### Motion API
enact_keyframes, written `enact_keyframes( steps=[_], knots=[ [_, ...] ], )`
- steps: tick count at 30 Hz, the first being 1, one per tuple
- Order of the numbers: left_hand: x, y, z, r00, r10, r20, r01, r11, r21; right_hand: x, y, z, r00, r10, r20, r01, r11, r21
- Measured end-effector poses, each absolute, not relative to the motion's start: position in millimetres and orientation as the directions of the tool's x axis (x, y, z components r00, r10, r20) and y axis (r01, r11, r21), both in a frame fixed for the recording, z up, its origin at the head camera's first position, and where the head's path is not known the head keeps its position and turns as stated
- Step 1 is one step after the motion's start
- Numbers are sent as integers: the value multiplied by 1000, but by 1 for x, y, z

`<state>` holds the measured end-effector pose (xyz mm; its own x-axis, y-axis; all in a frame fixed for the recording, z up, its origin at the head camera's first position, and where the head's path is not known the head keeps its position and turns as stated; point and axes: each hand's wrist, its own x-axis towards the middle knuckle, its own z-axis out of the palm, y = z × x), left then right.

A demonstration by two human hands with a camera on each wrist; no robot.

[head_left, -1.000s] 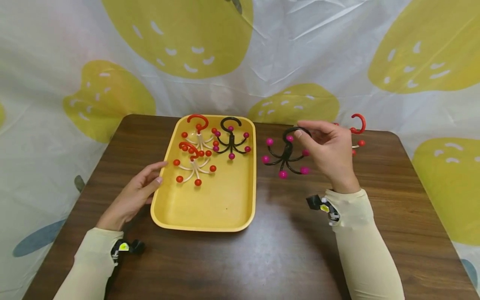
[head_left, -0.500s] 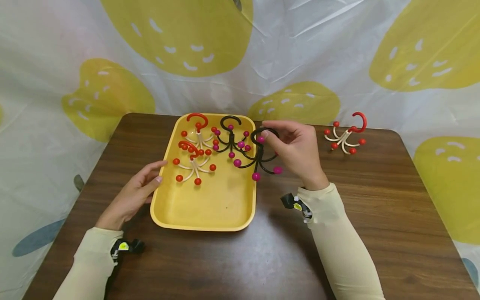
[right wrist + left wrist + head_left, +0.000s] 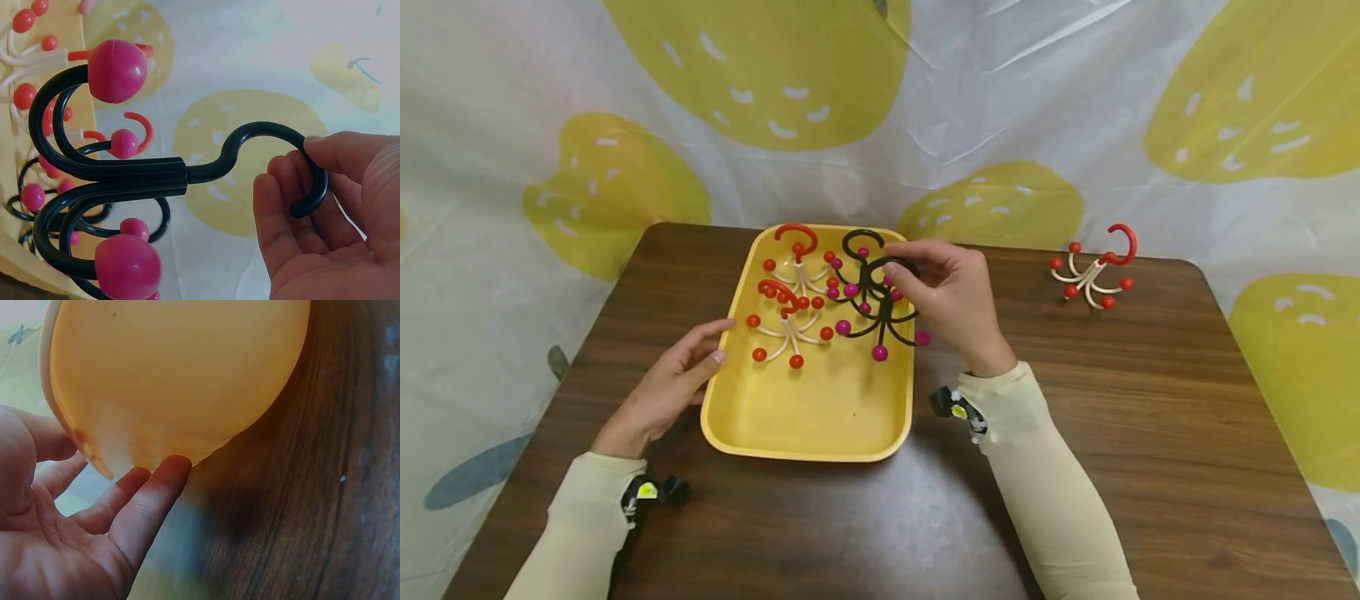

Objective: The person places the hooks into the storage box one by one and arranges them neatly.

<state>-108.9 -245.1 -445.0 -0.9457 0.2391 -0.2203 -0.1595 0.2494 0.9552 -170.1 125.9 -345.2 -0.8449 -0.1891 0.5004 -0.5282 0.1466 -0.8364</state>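
- The right hand (image 3: pixel 951 296) pinched the held black hanger (image 3: pixel 144 178) by the curve of its hook, a narrow grip with the fingertips on the bend and the hook's end showing against the fingers in the right wrist view
- From that grip the stem and curved arms, tipped with magenta balls, hung below and slightly to the left in the head view, clear of the fingers
- Those arms were over the right half of the yellow tray (image 3: pixel 812 417), one ball overlapping its right rim; whether any touched the tray could not be told
- Just behind the held one, partly covered by it, the second black hanger (image 3: pixel 862 271) stood in the tray
- To the left, also in the tray, were the rear white hanger (image 3: pixel 800 273) and the front white hanger (image 3: pixel 788 329), both red-hooked and red-balled
- The left hand (image 3: pixel 673 387) touched the tray's left side with loosely extended fingers
- Well apart on the right, the third white hanger (image 3: pixel 1092 273) rested on the wooden table (image 3: pixel 1150 417)
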Motion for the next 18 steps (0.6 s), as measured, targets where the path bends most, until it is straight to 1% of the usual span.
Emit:
enact_keyframes(
  steps=[5,12,18],
  knots=[
    [-108,-245,-444,-946,237,-221,-161,247,956,-172,116,-353,-847,-203,492,-524,155,-838],
    [-108,-245,-445,-946,239,-217,-159,242,957,-175,106,-360,-867,-201,456,-486,138,-863],
    [-108,-245,-444,-947,238,-215,-158,237,959,-178,103,-368,-876,-193,442,-475,182,-861]
  ],
)
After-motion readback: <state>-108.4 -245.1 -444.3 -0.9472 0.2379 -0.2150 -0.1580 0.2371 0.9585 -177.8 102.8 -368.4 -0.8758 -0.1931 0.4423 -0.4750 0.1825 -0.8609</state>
